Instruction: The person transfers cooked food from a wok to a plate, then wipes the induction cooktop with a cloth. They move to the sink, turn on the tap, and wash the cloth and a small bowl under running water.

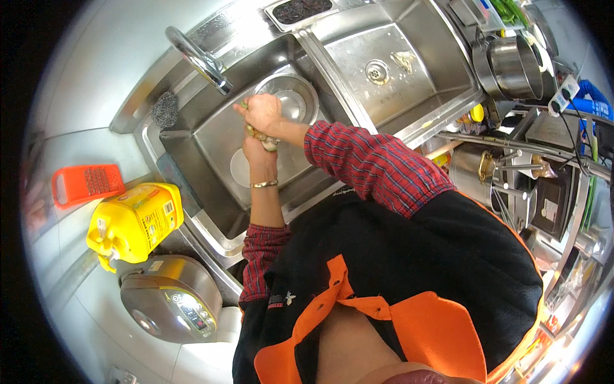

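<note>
Over the left basin of a stainless steel sink [216,129], my right hand [263,111] and my left hand [259,150] are closed together around a wet, pale green-brown clump of vegetable [269,143]. Bits of it show between the fingers and past the left palm; the rest is hidden. A bracelet circles my left wrist. Just beyond the hands, a round steel bowl [309,96] sits in the basin, partly covered by my right hand. Near my left wrist, a pale round disc [241,169] lies on the basin floor. The curved faucet [199,57] points down at the basin.
A steel scourer [164,110] rests on the left rim. Left of the sink are an orange grater [88,185], a yellow jug [139,221] and a rice cooker [172,297]. The right basin [352,53] holds a limp scrap [404,61]. Steel pots [515,67] stand at right.
</note>
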The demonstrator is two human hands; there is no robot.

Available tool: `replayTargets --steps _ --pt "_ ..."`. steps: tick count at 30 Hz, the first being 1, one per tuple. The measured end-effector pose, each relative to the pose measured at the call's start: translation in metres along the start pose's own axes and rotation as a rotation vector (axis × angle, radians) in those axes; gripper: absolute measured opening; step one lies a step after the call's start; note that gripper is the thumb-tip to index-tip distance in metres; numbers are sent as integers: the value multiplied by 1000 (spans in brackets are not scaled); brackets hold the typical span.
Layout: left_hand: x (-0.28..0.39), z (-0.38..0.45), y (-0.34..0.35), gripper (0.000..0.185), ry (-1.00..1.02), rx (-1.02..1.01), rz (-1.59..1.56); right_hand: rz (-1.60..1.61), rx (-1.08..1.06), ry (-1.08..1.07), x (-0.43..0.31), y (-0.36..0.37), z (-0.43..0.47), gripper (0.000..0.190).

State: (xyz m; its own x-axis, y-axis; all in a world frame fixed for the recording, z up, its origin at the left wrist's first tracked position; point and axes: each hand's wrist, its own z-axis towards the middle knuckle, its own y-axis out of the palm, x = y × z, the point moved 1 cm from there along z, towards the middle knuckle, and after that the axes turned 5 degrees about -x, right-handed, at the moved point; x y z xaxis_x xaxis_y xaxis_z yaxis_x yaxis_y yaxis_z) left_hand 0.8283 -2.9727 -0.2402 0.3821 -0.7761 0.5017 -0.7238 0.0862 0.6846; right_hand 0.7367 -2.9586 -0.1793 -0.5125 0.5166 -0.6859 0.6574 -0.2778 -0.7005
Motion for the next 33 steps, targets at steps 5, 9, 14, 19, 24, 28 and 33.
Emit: replayTargets --steps 5,9,14,19,24,28,33 --pt "16 23 -20 30 3 -247 144 175 120 -320 -9 5 -32 42" --pt "-8 34 9 24 98 -65 18 58 106 200 0 -15 19 53" --pt "16 24 19 22 -23 46 23 200 182 -127 8 10 2 41" --pt "12 32 14 26 34 155 -26 -131 189 -48 0 6 17 40" --pt "15 32 7 32 332 -144 809 90 79 -106 -11 -13 12 40" --pt "19 21 15 28 -48 -198 -54 -28 105 -250 -3 5 6 43" --pt "19 18 28 34 -44 82 28 75 123 47 -1 -4 26 48"
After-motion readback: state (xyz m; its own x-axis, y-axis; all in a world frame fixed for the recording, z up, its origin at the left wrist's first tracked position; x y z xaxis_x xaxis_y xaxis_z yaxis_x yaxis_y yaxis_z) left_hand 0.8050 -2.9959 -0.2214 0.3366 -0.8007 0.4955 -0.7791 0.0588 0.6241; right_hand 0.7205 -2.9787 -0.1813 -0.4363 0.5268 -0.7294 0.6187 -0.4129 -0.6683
